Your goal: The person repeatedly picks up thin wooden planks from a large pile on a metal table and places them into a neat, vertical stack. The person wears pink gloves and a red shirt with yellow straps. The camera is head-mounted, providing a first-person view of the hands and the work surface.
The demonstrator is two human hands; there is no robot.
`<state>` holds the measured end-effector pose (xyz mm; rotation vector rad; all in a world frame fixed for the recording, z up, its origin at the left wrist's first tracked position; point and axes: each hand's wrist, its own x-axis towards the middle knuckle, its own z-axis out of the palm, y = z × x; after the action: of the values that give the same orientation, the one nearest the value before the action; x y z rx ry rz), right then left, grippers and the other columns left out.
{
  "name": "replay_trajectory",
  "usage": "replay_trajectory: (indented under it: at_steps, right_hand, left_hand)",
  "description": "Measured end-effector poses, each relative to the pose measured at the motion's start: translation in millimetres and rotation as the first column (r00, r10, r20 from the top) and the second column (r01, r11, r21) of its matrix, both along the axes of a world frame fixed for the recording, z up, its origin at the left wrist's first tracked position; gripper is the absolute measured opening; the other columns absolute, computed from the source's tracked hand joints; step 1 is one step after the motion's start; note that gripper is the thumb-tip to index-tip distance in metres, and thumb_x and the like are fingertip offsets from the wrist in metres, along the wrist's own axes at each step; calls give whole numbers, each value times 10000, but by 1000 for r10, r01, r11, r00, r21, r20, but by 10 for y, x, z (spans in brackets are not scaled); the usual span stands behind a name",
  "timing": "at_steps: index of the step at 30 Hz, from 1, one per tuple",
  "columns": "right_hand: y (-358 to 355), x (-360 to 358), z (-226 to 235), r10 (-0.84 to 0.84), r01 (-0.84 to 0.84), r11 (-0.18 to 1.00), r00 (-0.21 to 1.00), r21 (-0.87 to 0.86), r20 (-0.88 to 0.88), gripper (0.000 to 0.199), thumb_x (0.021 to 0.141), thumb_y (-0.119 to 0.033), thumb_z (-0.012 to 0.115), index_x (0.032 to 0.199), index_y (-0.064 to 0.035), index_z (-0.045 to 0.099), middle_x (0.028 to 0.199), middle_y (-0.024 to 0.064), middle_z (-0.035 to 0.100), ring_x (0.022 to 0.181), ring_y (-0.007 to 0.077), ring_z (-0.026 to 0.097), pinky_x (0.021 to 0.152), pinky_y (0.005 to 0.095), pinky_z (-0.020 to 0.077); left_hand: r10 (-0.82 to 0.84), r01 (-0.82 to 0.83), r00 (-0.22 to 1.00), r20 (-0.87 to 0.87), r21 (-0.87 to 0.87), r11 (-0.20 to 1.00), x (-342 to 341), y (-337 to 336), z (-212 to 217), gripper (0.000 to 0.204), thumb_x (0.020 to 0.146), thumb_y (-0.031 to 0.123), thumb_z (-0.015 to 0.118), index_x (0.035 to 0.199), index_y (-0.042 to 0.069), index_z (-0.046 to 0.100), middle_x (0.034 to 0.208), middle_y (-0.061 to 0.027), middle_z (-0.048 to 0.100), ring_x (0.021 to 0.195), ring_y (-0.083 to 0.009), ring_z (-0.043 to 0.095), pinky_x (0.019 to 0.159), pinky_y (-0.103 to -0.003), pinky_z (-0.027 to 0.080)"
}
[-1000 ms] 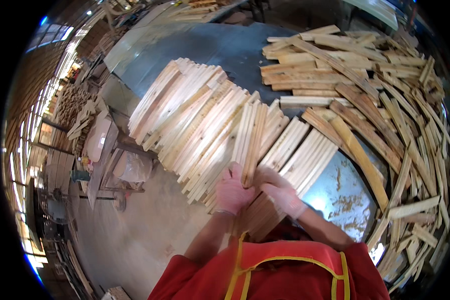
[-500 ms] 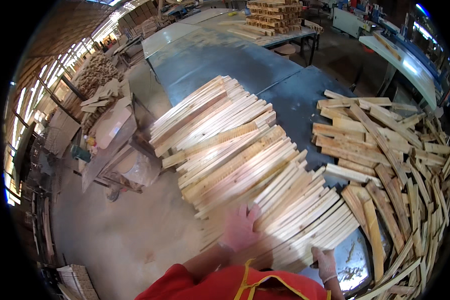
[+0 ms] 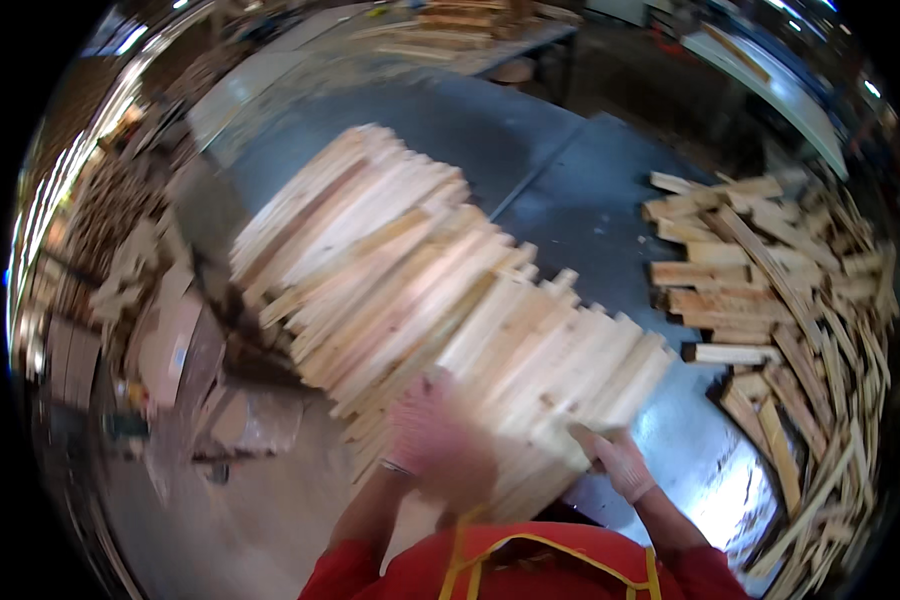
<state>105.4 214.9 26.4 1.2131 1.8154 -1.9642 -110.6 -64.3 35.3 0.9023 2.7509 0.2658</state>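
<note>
A long row of pale wooden slats [image 3: 530, 345] lies side by side on the blue-grey table, stretching from the far left toward me, with uneven ends. My left hand [image 3: 425, 430], in a pinkish glove, rests against the slats' near left ends; motion smears its fingers. At the near right end of the row, my right hand [image 3: 622, 465], in a pale glove, closes on the slats' ends with its thumb on top. Its other fingers are mostly hidden.
To the right lies a loose heap of rough wood strips [image 3: 820, 330]. The blue-grey table [image 3: 570, 190] runs away from me, with stacked wood [image 3: 460, 25] at its far end. Wood scraps [image 3: 130, 220] and boards [image 3: 165, 330] stand on the left.
The view has shifted, so the row and table sit differently in it. Both hands appear higher in the picture, still at the near end of the slats.
</note>
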Motion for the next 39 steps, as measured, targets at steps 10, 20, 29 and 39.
replay_trajectory:
  at_steps: [10, 20, 29, 39]
  right_hand:
    - [-477, -1541, 18, 90, -90, 996, 996, -10, 26, 1035, 868, -526, 794, 1415, 188, 282, 1136, 283, 723, 1023, 357, 743, 910, 434, 589]
    - [1562, 834, 469, -119, 63, 705, 992, 706, 29, 683, 827, -300, 726, 1448, -46, 596, 1423, 226, 647, 1337, 400, 598, 1091, 461, 525]
    - [2773, 2914, -184, -109, -334, 338, 914, 880, 390, 495, 848, -239, 792, 1321, -176, 657, 1060, 116, 784, 1025, 368, 758, 955, 474, 576]
    - [2432, 3985, 330, -713, 342, 110, 681, 933, -165, 596, 770, -334, 849, 1222, -12, 632, 1151, 212, 663, 1124, 406, 625, 1010, 522, 503]
  left_hand:
    - [57, -52, 989, -133, 41, 998, -929, -204, -13, 1024, 702, 235, 922, 1602, 88, 458, 1585, -285, 480, 1407, -485, 520, 1168, -505, 477]
    - [8, 2, 993, -118, 84, 996, -540, -93, -203, 975, 772, 225, 882, 1625, 61, 441, 1649, -286, 424, 1518, -440, 427, 1270, -480, 365]
    - [-572, 575, 812, -112, -14, 818, 1760, 1705, -49, 959, 759, 389, 887, 1567, 62, 489, 1615, -241, 455, 1504, -450, 406, 1255, -556, 320]
    - [-758, 736, 646, 91, -337, 587, 2634, 2607, -477, 1042, 781, 625, 829, 1617, 161, 416, 1523, -143, 503, 1437, -351, 468, 1235, -579, 304]
